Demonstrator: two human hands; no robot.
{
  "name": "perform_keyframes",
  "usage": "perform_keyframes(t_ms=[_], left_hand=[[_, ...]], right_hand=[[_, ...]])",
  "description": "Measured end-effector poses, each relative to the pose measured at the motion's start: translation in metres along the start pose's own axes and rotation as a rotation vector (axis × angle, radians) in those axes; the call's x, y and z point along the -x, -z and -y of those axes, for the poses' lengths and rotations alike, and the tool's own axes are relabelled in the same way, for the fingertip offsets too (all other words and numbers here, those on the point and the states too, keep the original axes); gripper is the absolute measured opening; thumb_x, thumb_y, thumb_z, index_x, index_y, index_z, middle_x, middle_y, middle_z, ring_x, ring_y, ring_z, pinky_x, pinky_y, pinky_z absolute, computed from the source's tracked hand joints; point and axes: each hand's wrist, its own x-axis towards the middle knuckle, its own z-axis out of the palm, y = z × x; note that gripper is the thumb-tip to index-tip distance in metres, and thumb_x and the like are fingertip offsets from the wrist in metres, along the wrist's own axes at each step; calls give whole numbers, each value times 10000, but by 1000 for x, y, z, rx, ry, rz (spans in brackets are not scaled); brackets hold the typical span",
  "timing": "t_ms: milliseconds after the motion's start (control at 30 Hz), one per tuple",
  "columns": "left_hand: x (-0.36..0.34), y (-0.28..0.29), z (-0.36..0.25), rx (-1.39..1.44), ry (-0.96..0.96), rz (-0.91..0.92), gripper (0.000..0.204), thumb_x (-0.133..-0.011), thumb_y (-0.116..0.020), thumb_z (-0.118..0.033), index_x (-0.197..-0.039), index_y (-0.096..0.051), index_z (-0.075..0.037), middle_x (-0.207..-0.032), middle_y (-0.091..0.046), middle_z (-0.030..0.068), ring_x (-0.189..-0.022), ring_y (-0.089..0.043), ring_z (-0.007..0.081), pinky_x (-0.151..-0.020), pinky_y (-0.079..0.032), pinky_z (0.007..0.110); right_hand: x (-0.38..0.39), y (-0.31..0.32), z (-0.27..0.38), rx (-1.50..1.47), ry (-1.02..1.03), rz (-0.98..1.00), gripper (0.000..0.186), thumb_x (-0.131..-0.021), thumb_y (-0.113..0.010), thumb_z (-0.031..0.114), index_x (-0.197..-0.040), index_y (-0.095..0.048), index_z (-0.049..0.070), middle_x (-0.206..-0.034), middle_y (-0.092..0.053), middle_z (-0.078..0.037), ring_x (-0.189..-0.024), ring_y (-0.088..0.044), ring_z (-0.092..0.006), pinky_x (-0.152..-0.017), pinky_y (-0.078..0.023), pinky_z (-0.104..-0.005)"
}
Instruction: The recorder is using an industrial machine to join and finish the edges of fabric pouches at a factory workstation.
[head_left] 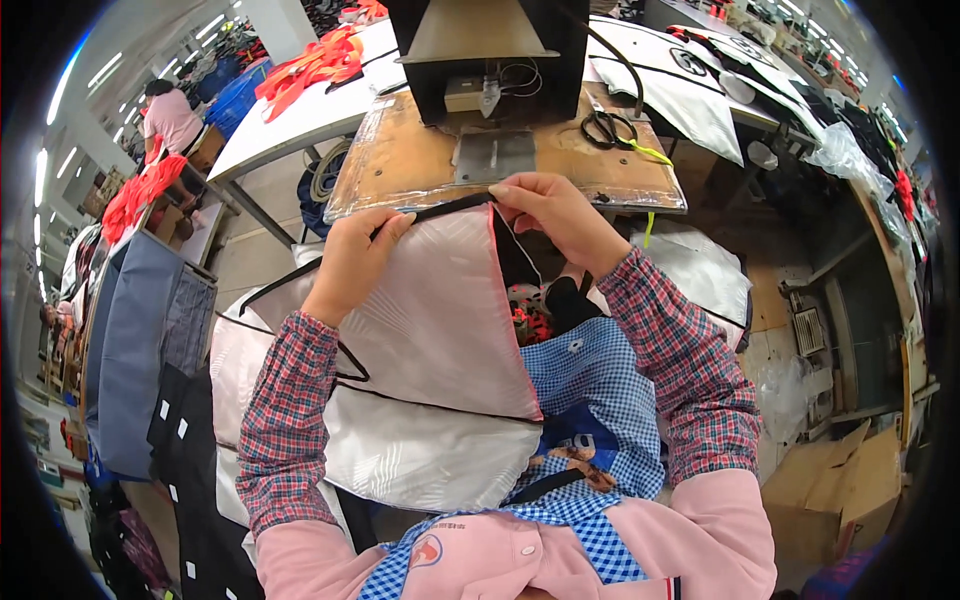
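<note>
Left hand (352,262) and right hand (565,220) pinch white fabric (435,310) — its black edge (452,207) between them.

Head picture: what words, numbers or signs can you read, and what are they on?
Pink shirt: tiny lettering by an emblem, too small to read.
Blue checked apron: pale letters, not clear enough to read.
White sheets, upper right: dark marks, too blurred.
Held white panel: no writing seen.
</note>
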Motion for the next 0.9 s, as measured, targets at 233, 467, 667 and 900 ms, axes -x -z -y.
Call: perform_keyframes(t_ms=[233,467,667,900], left_hand=[[-41,-7,23,-112,7,32,299,-941,-607,-221,-924,-636,76,-637,-538,87,-603,-469,106,-568,-425,276],[-85,-8,44,-173,18,48,322,-938,-601,-240,-918,-632,80,-644,-549,135,-576,-477,154,-567,-431,304],[-112,-16,52,-208,8,61,346,-942,-588,-265,-891,-630,75,-656,-544,163,-582,-485,180,-589,-437,315],[-131,-22,61,-186,27,62,346,-927,-587,-286,-925,-680,47,-707,-635,191,-618,-602,260,-616,-466,348]], right_hand=[[-43,18,6,47,11,-35,177,-946,-596,230,-940,-648,61,-831,-602,32,-752,-554,-59,-701,-484,-214],[-75,23,7,-86,-111,-98,170,-945,-568,208,-812,-584,104,-773,-534,48,-702,-524,-79,-644,-484,-241],[-94,37,4,-376,-173,-78,164,-939,-553,178,-797,-555,95,-742,-530,41,-659,-516,-90,-595,-466,-240],[-110,44,4,-461,-189,-126,157,-933,-557,164,-800,-556,82,-712,-538,36,-630,-513,-99,-580,-458,-237]])
